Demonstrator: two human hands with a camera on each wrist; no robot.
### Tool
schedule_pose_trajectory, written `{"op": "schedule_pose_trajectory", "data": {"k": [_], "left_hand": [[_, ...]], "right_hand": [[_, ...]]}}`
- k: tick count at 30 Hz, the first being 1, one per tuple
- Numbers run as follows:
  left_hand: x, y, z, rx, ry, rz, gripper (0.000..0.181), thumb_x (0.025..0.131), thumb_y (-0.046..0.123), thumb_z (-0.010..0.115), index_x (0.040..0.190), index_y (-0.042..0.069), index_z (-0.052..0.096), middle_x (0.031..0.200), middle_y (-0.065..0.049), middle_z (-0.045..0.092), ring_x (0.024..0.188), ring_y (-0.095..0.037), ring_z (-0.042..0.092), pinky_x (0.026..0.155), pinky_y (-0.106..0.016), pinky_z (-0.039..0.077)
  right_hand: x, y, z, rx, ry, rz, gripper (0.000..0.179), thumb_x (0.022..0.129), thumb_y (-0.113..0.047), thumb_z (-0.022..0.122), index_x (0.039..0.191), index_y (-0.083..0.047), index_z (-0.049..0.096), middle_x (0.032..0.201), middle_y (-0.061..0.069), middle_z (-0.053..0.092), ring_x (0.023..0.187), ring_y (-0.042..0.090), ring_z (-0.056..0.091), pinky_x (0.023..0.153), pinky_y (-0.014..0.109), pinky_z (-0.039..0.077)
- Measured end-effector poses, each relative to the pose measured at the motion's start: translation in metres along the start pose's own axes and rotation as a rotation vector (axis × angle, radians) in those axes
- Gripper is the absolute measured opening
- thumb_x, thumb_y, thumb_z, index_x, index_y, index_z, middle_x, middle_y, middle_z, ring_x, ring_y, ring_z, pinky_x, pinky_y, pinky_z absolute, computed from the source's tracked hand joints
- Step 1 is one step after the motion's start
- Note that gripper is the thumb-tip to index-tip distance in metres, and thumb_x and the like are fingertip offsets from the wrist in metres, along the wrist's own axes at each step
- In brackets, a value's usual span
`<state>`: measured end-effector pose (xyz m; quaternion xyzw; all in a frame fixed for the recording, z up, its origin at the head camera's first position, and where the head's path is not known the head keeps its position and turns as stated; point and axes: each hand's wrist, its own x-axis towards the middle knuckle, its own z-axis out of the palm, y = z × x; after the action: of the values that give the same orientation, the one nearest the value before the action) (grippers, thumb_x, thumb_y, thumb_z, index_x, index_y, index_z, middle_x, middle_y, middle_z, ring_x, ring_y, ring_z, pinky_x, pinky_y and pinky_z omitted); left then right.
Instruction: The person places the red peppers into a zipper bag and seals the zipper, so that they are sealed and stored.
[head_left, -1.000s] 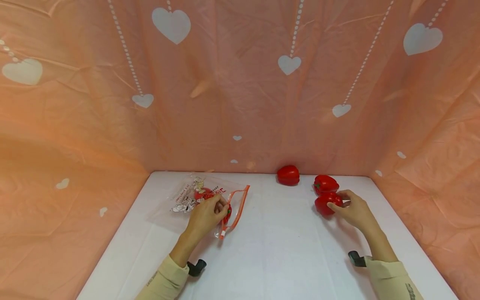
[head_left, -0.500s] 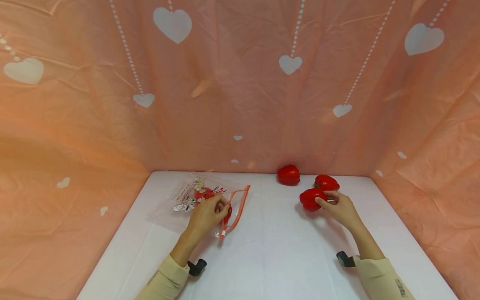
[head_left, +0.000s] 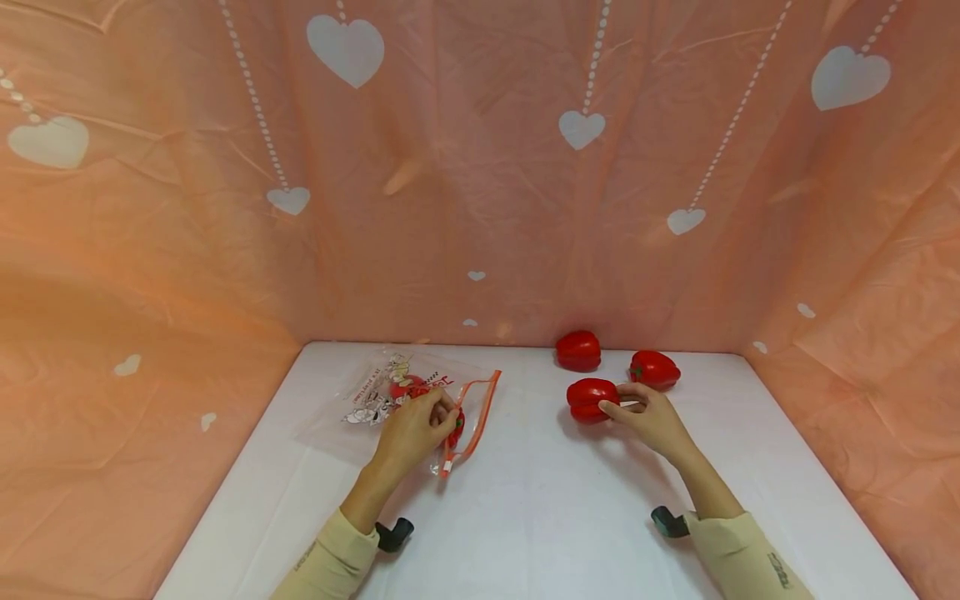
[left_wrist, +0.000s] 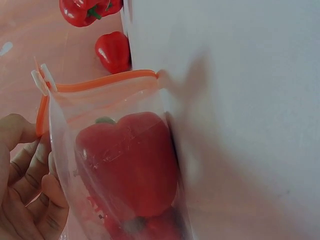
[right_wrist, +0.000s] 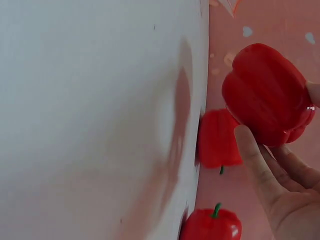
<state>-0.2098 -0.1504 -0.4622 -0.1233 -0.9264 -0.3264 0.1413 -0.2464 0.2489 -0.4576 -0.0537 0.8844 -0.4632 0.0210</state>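
A glossy red bell pepper (head_left: 592, 400) is held between the thumb and fingers of my right hand (head_left: 651, 417), raised over the right-middle of the table. My left hand (head_left: 417, 427) pinches the orange-edged mouth of a clear zip bag (left_wrist: 65, 115) that lies on the left side. The bag's mouth gapes toward the right. Through its plastic show red bell peppers (left_wrist: 130, 160), one with its green stem toward the opening. In the right wrist view the gripped pepper (right_wrist: 267, 95) has its lobed end pointing away from the palm.
Two more red bell peppers lie on the white table (head_left: 525, 517): one (head_left: 578, 351) at the back edge, the other (head_left: 655, 369) farther right. An orange curtain with white hearts (head_left: 450, 208) rises behind and on both sides. Dark wrist-camera mounts (head_left: 669, 522) stick out at the sleeves.
My right hand has lifted its pepper away from the one at the back right and carried it left toward the bag. The left hand and the bag have stayed in place.
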Motion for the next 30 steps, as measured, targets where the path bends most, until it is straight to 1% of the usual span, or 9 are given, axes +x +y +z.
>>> {"op": "schedule_pose_trajectory", "data": {"k": [9, 21, 30], "left_hand": [[0.001, -0.001, 0.0, 0.001, 0.0, -0.002, 0.008, 0.096, 0.016, 0.079, 0.098, 0.017, 0.071, 0.078, 0.008, 0.065, 0.07, -0.008, 0.054, 0.062, -0.027, 0.046], [0.001, -0.002, -0.001, 0.015, 0.003, 0.011, 0.008, 0.096, 0.017, 0.079, 0.098, 0.017, 0.07, 0.079, 0.009, 0.065, 0.07, -0.007, 0.055, 0.062, -0.027, 0.046], [0.002, -0.002, -0.002, 0.025, 0.01, 0.015, 0.009, 0.096, 0.018, 0.079, 0.098, 0.017, 0.07, 0.079, 0.009, 0.066, 0.07, -0.007, 0.056, 0.063, -0.027, 0.047]], "right_hand": [[0.003, -0.008, 0.023, 0.06, -0.052, 0.005, 0.057, 0.098, -0.03, 0.08, 0.139, 0.004, 0.061, 0.136, 0.024, 0.065, 0.115, 0.038, 0.072, 0.091, 0.042, 0.062], [0.008, -0.016, 0.054, 0.11, -0.119, -0.016, 0.052, 0.096, -0.028, 0.082, 0.135, 0.0, 0.064, 0.134, 0.019, 0.067, 0.112, 0.033, 0.074, 0.091, 0.04, 0.062], [0.01, -0.024, 0.078, 0.144, -0.155, 0.009, 0.052, 0.094, -0.028, 0.085, 0.134, -0.002, 0.064, 0.133, 0.016, 0.068, 0.111, 0.031, 0.073, 0.092, 0.042, 0.062]]}}
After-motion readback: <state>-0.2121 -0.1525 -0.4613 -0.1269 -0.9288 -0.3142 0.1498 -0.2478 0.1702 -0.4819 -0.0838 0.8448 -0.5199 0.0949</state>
